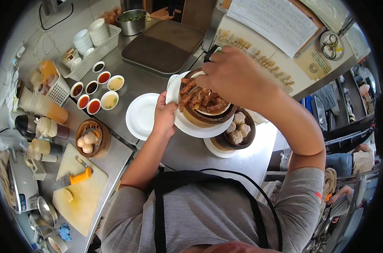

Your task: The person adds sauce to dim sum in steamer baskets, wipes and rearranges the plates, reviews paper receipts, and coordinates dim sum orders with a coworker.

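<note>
My left hand (165,116) grips the rim of a white plate (181,125), thumb on top. On that plate sits a round bamboo steamer (208,120) with a white bowl (225,107) of reddish-brown braised pieces, which look like chicken feet (202,98), inside. Over the steamer's far side, my right hand (227,71) is closed, fingertips down by the bowl's edge. A black object (211,52) shows beside its knuckles; what the fingers hold is hidden. Another bamboo steamer (247,141) with pale dumplings (238,128) stands just to the right on a white plate (219,149).
A white plate (141,120) lies left of my left hand. Small sauce bowls (109,100) cluster beyond it. At left are a steamer (102,145) of dumplings and a cutting board (86,202) with an orange-handled knife (79,176). A dark tray (164,46) lies at the back.
</note>
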